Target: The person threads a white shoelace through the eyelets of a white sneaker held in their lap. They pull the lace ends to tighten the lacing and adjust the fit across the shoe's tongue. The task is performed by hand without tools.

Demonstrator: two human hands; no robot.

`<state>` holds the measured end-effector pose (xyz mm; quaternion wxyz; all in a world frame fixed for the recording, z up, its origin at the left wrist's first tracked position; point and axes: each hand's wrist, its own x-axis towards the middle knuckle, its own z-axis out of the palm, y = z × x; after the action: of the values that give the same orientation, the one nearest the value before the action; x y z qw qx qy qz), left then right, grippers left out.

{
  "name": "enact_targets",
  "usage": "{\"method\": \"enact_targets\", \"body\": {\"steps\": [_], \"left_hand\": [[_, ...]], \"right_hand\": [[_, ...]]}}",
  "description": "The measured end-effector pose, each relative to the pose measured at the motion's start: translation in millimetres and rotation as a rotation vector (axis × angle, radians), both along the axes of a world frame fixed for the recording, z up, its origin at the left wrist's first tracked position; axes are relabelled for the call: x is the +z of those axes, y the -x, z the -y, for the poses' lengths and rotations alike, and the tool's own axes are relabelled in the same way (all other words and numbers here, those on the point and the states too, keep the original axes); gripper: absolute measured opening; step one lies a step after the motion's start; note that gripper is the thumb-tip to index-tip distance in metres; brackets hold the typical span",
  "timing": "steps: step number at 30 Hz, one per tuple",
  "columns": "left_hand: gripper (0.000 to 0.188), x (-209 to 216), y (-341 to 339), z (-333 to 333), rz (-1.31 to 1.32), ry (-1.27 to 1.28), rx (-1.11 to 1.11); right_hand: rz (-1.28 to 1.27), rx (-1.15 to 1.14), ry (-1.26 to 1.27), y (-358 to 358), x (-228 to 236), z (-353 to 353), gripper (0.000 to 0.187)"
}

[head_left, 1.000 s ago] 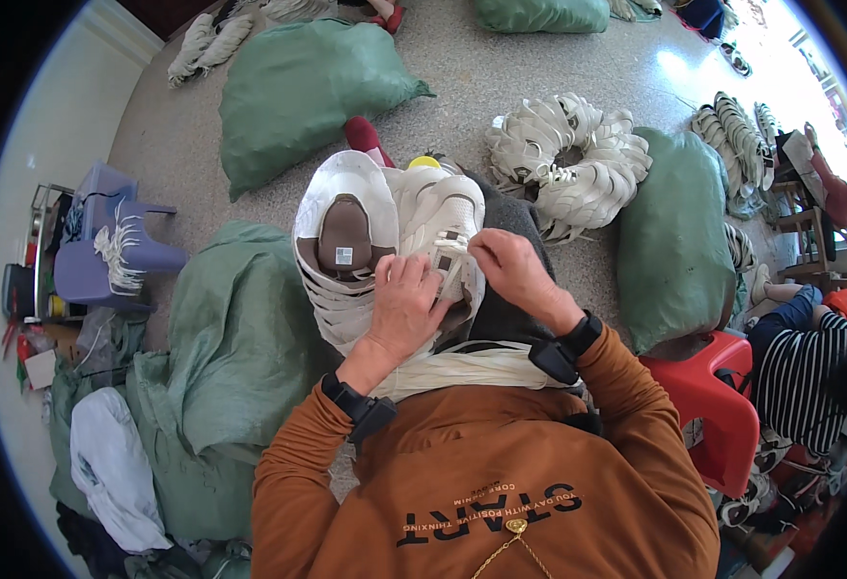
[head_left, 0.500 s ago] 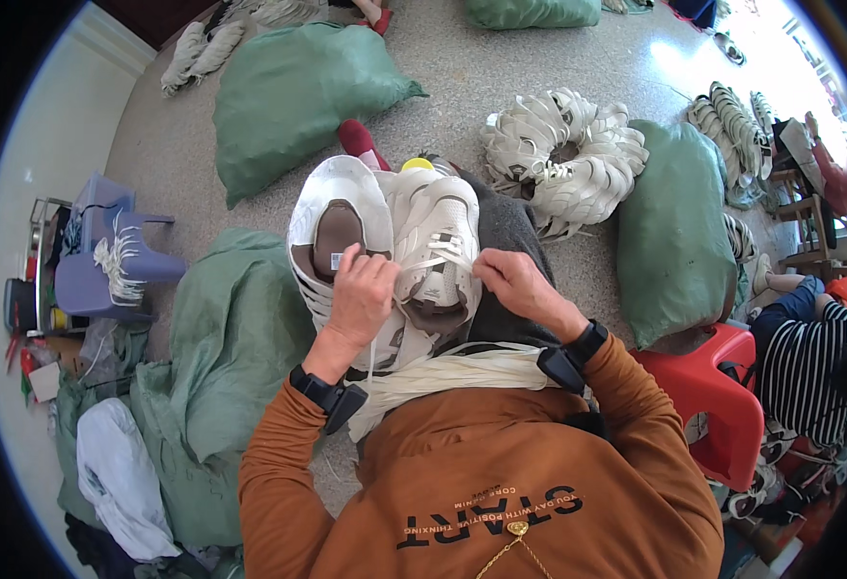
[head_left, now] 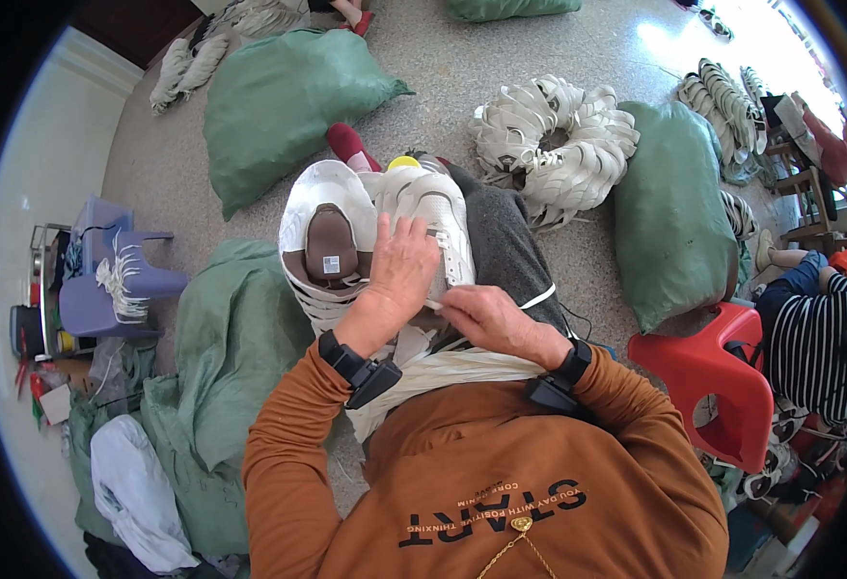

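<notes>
Several white and grey shoe uppers are nested in a row on my lap. Lying flat on the front shoe upper (head_left: 453, 253), my left hand (head_left: 403, 275) has its fingers stretched out. Just to its right, my right hand (head_left: 497, 320) pinches a white shoelace (head_left: 539, 297), which trails out over my grey trouser leg. Left of my left hand, another row of white uppers (head_left: 293, 207) shows a brown lining with a small pale label. A bundle of loose cream laces (head_left: 462, 366) lies across my lap, below both hands.
Green sacks (head_left: 288, 111) lie ahead, and another green sack (head_left: 672, 217) stands at right beside a ring of nested uppers (head_left: 592, 169). A red stool (head_left: 732, 386) is at right, a purple stool (head_left: 124, 289) at left. People sit at the far right.
My left hand has moved right and forward onto the front upper. The right hand has come down and inward, now drawing a lace. The upper is turned and partly covered.
</notes>
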<state>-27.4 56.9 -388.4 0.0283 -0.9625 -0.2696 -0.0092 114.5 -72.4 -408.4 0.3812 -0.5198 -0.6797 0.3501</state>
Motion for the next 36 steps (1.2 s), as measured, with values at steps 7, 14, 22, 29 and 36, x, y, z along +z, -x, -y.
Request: {"method": "enact_targets", "body": {"steps": [7,14,22,29,36], "left_hand": [[0.020,42,13,-5,0.736,0.980,0.162],[0.023,131,130,-71,0.655,0.992,0.398],[0.020,62,306,-112,0.191,0.258,0.429],[0.022,77,443,-141,-0.027,-0.058,0.785],[0.022,72,330,-109,0.169,-0.132,0.754]], "right_hand": [[-0.066,-0.003,-0.031,-4,-23,-8,0.016],[-0.628,0.043,0.614,-75,17,26,0.020],[-1.640,-0.271,0.134,-143,16,64,0.036],[-1.748,-0.445,-0.050,-280,-54,135,0.028],[-1.479,-1.081,-0.033,-365,-51,168,0.016]]}}
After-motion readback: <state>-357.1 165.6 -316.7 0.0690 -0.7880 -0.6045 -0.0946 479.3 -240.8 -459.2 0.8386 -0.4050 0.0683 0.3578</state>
